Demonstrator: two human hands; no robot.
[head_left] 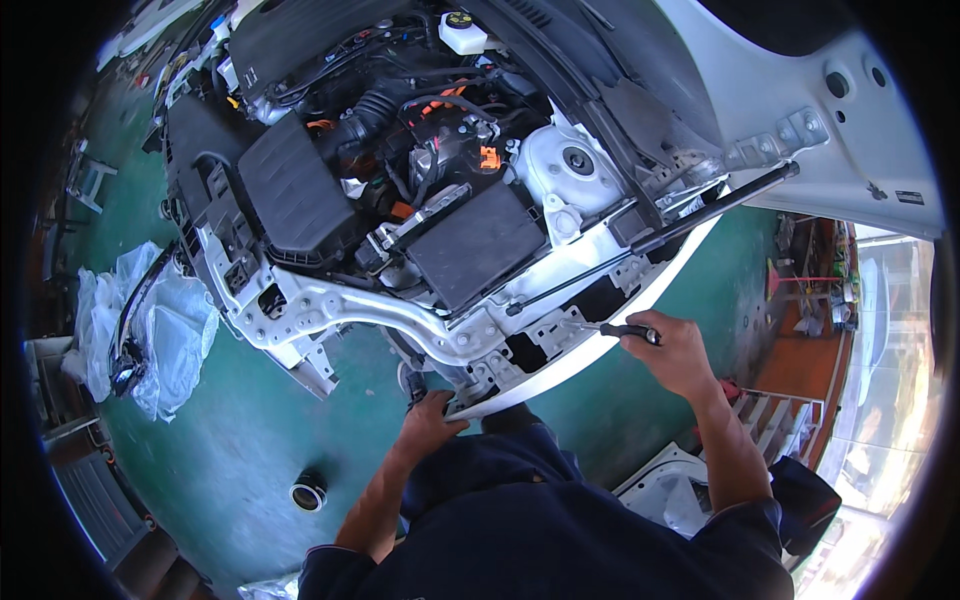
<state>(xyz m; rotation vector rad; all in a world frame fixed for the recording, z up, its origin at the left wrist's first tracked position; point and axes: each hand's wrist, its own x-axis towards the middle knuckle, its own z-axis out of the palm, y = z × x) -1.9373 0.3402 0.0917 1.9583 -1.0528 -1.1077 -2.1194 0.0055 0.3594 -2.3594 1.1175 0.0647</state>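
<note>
Head view: one picture, looking down into an open engine bay.
Right hand: closed round a black-handled screwdriver, its shaft lying on the white front frame.
Left hand: fingers curled on the frame's lower edge, gripping it, nothing else held.
Bonnet strut: slanting above the screwdriver.
Floor: green, with a small black cylinder and plastic sheeting.

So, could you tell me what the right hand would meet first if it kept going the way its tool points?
The right hand holds a black-handled tool aimed left. It would probably first meet the white inner fender rail of the engine bay, by the mounting holes there; depth is hard to judge in this view.
</note>
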